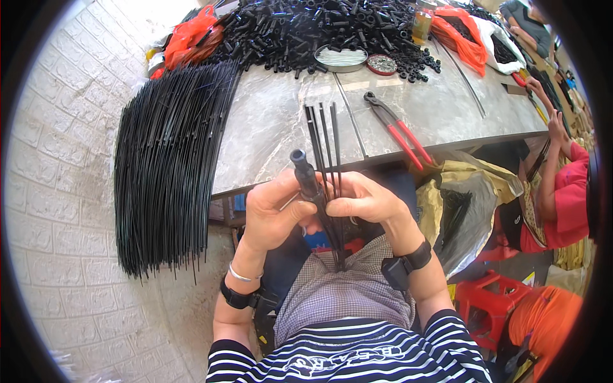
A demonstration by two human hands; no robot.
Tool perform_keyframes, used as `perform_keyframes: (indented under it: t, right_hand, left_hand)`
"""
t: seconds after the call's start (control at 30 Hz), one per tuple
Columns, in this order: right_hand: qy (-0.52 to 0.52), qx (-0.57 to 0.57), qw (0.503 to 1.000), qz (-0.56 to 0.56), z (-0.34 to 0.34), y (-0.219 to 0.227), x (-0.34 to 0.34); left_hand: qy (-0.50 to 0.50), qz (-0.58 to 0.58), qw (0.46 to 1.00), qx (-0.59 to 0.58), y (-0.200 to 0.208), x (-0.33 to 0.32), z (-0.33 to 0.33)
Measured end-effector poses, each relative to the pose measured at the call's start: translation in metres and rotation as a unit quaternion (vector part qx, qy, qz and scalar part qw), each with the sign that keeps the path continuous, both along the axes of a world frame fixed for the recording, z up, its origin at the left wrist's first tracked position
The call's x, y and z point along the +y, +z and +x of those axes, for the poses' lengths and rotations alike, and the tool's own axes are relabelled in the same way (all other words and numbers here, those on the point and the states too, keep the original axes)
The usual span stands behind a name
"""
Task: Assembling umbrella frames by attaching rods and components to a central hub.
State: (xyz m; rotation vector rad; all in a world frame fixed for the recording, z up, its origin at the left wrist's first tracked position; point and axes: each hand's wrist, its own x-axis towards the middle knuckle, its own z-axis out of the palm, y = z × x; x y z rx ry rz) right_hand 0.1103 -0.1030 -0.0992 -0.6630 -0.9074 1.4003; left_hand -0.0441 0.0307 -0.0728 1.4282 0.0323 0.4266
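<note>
My left hand (274, 207) is closed around a black tubular piece (306, 175) with a stepped, rounded top, held upright over my lap. Several thin black rods (324, 137) stand up from my right hand (364, 196), whose thumb and fingers pinch them beside the tube. The two hands nearly meet. Below them, dark rod ends run down to the checked cloth (348, 290) on my lap; how they join the tube is hidden by my fingers. Red-handled pincers (401, 129) lie on the table (265, 131) beyond my right hand.
A thick bundle of black rods (169, 166) overhangs the table's left side. Black tubular parts (281, 35) are heaped at the back, by a tin of white sticks (343, 59) and a small red tin (382, 64). An open sack (472, 198), a red stool (488, 303) and other people are at right.
</note>
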Motion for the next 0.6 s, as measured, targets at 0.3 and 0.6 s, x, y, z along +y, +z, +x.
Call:
perform_keyframes:
  t: [0.3, 0.6]
  right_hand:
    - [-0.057, -0.003, 0.998, 0.017, -0.01, -0.002, -0.027]
    - [-0.433, -0.094, 0.896, -0.013, -0.057, 0.007, -0.039]
  left_hand:
    - [0.042, -0.033, 0.997, -0.046, -0.008, -0.021, 0.011]
    - [0.145, -0.075, 0.984, -0.076, -0.006, -0.06, 0.029]
